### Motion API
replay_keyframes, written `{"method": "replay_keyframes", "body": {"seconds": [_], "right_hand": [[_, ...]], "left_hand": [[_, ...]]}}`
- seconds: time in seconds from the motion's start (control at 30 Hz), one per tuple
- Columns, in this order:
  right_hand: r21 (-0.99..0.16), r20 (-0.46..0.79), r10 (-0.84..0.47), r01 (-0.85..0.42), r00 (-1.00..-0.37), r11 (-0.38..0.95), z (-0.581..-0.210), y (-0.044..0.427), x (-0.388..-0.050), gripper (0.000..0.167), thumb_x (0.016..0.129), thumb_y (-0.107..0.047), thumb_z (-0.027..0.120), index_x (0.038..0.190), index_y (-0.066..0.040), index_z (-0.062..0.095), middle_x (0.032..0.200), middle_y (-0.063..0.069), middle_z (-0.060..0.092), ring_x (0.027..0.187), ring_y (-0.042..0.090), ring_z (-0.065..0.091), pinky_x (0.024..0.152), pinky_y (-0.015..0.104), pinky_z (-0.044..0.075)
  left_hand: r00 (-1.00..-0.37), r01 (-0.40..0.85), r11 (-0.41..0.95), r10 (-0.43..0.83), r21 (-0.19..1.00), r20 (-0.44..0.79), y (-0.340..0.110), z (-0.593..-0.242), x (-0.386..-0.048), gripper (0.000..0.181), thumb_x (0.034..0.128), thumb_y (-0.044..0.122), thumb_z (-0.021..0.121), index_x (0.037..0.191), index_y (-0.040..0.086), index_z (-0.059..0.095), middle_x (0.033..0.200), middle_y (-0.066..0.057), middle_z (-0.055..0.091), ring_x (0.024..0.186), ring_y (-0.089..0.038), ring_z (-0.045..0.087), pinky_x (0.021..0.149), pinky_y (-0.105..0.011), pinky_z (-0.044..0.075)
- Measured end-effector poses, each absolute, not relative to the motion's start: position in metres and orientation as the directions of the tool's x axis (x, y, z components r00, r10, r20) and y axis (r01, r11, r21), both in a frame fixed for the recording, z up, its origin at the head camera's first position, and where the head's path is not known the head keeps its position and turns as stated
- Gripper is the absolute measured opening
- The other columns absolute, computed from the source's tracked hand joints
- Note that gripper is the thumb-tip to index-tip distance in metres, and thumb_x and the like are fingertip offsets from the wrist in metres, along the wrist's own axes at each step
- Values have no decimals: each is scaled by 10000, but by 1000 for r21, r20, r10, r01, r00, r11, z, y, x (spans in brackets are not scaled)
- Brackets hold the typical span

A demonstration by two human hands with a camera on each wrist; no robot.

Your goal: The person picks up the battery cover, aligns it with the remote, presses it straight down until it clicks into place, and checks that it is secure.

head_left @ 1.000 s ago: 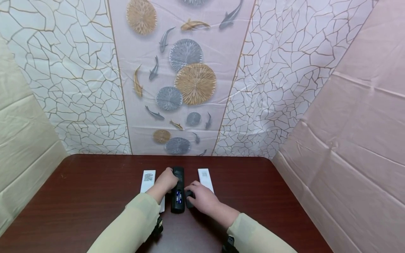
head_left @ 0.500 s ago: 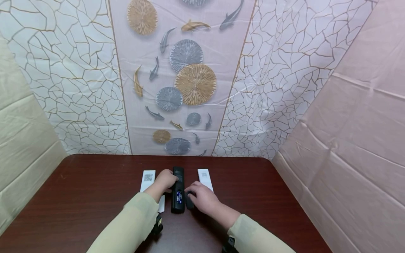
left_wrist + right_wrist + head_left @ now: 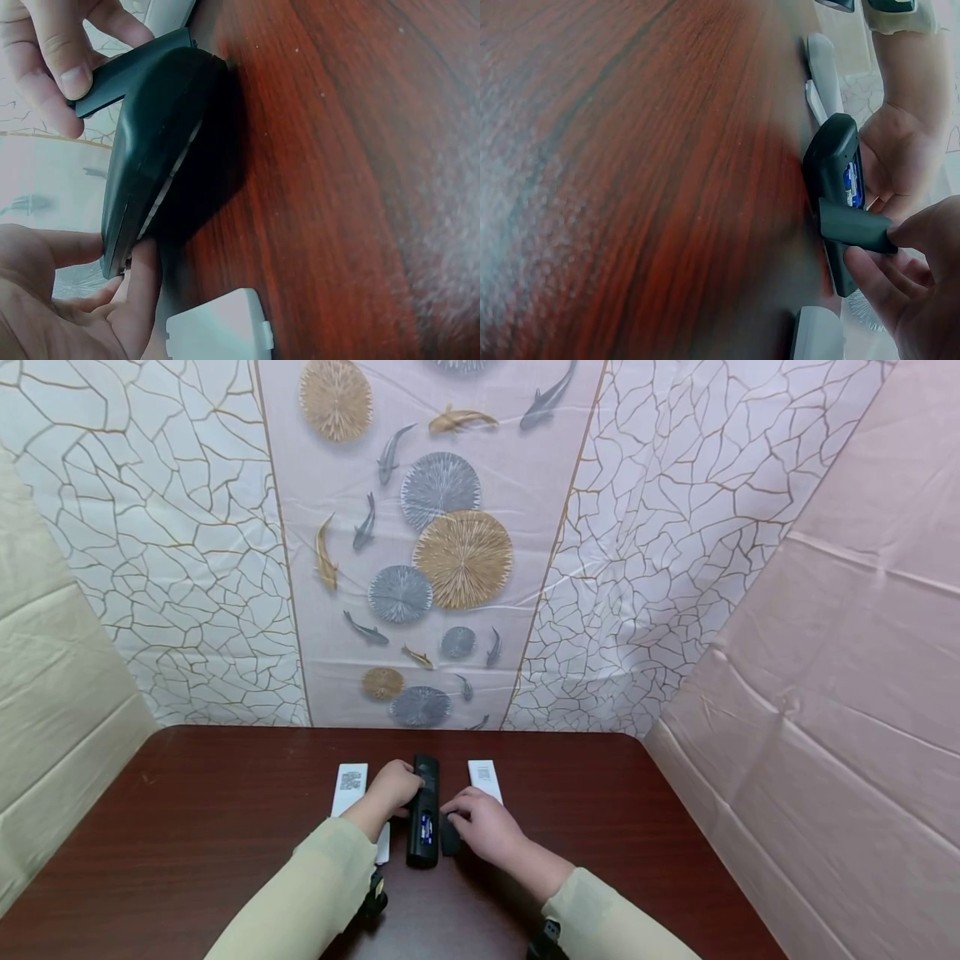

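A black remote control (image 3: 423,810) lies back up on the table, its battery bay showing blue batteries (image 3: 852,183). My left hand (image 3: 388,789) grips the remote near its far end, thumb on one side and fingers at the edge, as the left wrist view shows. Just right of the remote, my right hand (image 3: 487,828) pinches a black battery cover (image 3: 855,225) between thumb and fingers. The cover is held tilted beside the bay; whether it touches the remote I cannot tell. Part of the left hand's grip is hidden behind the remote.
A white remote-like device (image 3: 350,781) with a printed label lies left, partly under my left forearm. A small white cover-like piece (image 3: 219,330) sits near it. Another white device (image 3: 485,778) lies behind my right hand. Patterned cloth (image 3: 420,610) hangs behind the table (image 3: 600,827).
The remote has shifted very slightly right. My right hand has changed its hold on the cover a little, so more of the cover shows; the left hand keeps its grip.
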State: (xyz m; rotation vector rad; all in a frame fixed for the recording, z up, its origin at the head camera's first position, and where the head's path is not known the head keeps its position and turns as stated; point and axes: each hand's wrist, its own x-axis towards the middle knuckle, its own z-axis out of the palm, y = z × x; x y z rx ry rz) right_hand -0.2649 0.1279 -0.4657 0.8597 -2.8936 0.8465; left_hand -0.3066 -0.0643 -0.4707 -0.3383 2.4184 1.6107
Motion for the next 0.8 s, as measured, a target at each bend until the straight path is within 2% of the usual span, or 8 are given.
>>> {"method": "replay_keyframes", "body": {"seconds": [0.13, 0.37, 0.63, 0.8], "right_hand": [[-523, 145, -489, -486, -860, 701, -465, 130, -264, 179, 971, -120, 630, 1095, -131, 759, 1033, -54, 624, 883, 66, 582, 741, 244, 507], [-610, 138, -462, -442, -876, 658, -460, 135, -260, 194, 981, -102, 613, 1119, -82, 749, 1055, -8, 616, 668, 44, 594, 587, 227, 526], [-649, 177, -439, -439, -881, 621, -458, 141, -262, 193, 967, -67, 622, 1114, -50, 746, 1076, 39, 639, 706, 55, 617, 576, 206, 542], [-657, 170, -423, -422, -890, 624, -456, 144, -263, 192, 963, -63, 627, 1116, -47, 743, 1073, 50, 638, 633, 66, 614, 572, 216, 539]], "left_hand": [[-948, -314, 357, -77, 879, -308, -63, -473, -307, 411, 963, 99, 586, 1330, -62, 493, 1273, -258, 540, 1022, -356, 630, 630, -425, 590], [-951, -311, 326, -109, 893, -291, -62, -475, -309, 431, 966, 94, 603, 1366, -10, 476, 1286, -245, 536, 1029, -362, 627, 607, -424, 584], [-951, -308, 213, -97, 927, -294, -64, -473, -308, 442, 978, 91, 592, 1393, 15, 460, 1293, -252, 529, 1019, -360, 636, 621, -415, 594], [-955, -296, 136, -70, 945, -289, -68, -466, -304, 458, 994, 123, 586, 1419, 33, 441, 1288, -250, 537, 1028, -356, 627, 647, -401, 596]]}}
